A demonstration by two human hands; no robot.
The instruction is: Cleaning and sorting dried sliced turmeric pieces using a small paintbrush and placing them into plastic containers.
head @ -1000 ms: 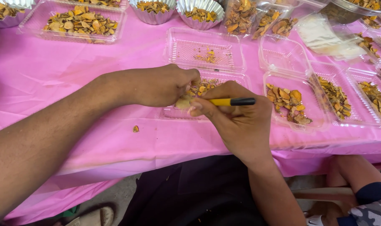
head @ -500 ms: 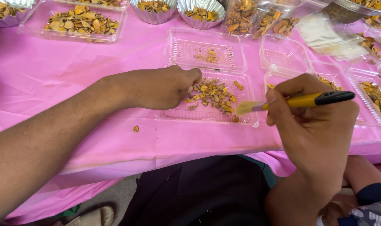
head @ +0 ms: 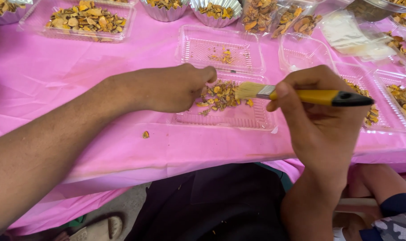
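Observation:
My right hand (head: 321,120) grips a yellow-handled paintbrush (head: 301,94) with a black end, its pale bristles pointing left over a clear plastic tray (head: 238,118). Small yellow-brown dried slices (head: 218,94) lie piled in that tray's far left part. My left hand (head: 171,87) rests at the tray's left edge, fingers curled, fingertips touching the slices. Whether it pinches a slice I cannot tell.
Several more clear trays and foil cups (head: 214,10) of dried slices cover the pink tablecloth (head: 55,80). An almost bare tray (head: 220,49) lies just behind. One stray slice (head: 145,134) lies near the table's front edge. Another person's sleeve (head: 397,218) shows lower right.
My right hand lifted the brush off the slices, swung it right and brought the bristles back over the tray. The left hand stayed at the tray's edge.

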